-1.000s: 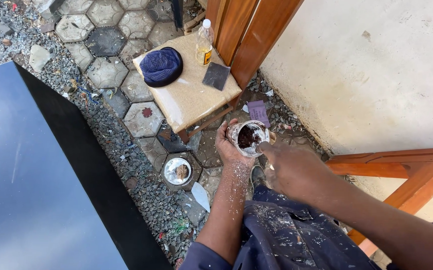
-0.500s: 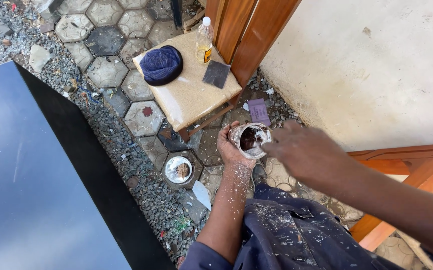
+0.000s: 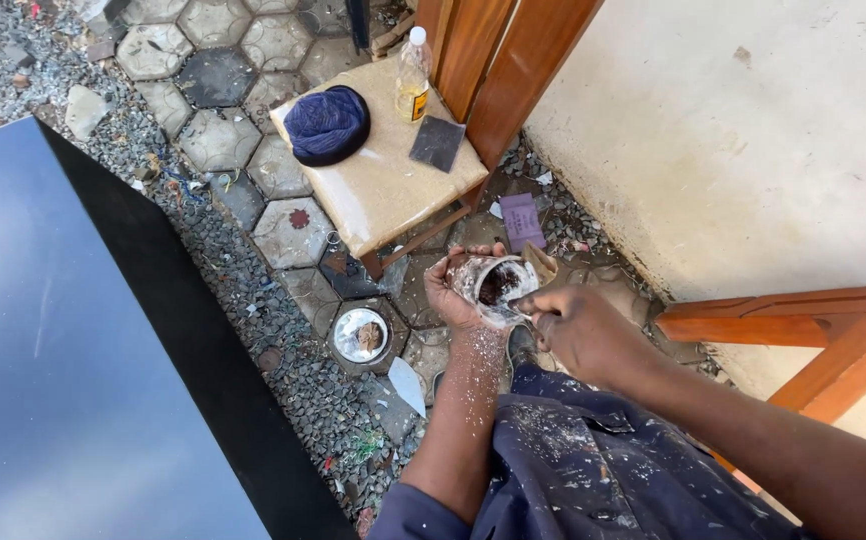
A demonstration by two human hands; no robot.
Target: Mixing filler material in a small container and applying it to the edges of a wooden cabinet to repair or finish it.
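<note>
Left hand (image 3: pixel 456 292) grips a small open tin (image 3: pixel 493 284) of dark paste at centre frame — above the gravel. Right hand (image 3: pixel 575 328), fingers closed, touches the tin's rim; a loose lid (image 3: pixel 361 334) lies lower left.

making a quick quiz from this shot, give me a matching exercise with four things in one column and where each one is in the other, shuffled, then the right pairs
Things:
1. open tin
2. dark blue cap
3. round lid
4. clear bottle

Places:
A. on the paving stones, below the stool
B. at the stool's far edge, next to the wooden boards
C. held in the left hand, right hand at its rim
D. on the stool's left part

Pairs: 1-C, 2-D, 3-A, 4-B
</note>
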